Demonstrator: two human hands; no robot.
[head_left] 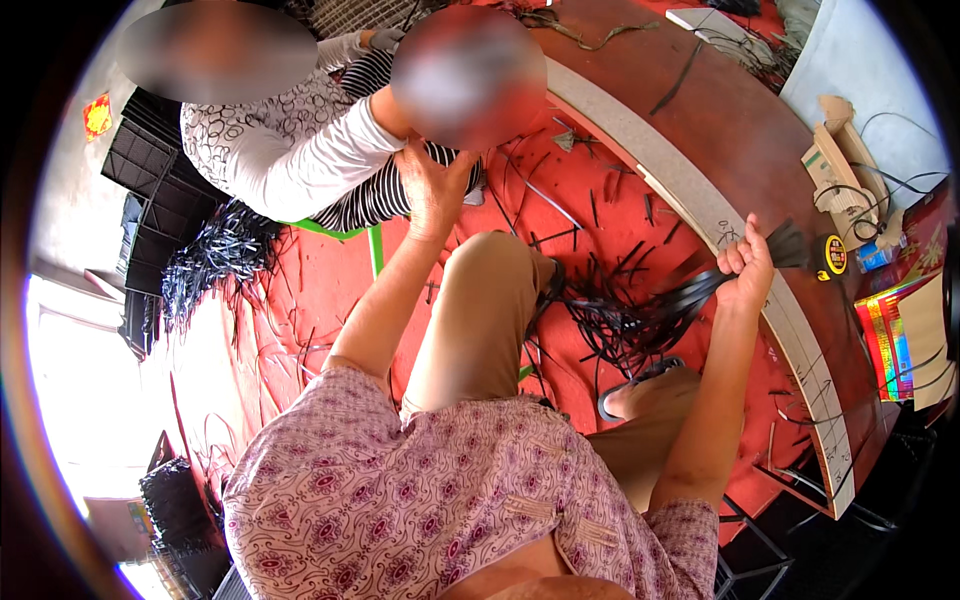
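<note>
My right hand (748,270) is closed around a bundle of flat black strips (690,298) at the edge of the red-brown table. Short cut-looking ends stick out above the fist, and the long loose ends hang in a tangle over the red floor. Further left, my left hand (437,190) is raised near a co-worker's bare forearm, thumb and fingers apart. A blurred patch hides what lies just beyond its fingertips, and no held thing shows in it. Nearest to my right hand on the table is a yellow and black tape measure (831,256).
A co-worker in a white patterned top (290,150) sits at the left on a green stool (376,250). Black strips (222,255) heap behind them, beside stacked black woven baskets (150,160). A pale marked board (690,205) edges the table; cardboard pieces (845,165) and a shiny box (885,340) lie right.
</note>
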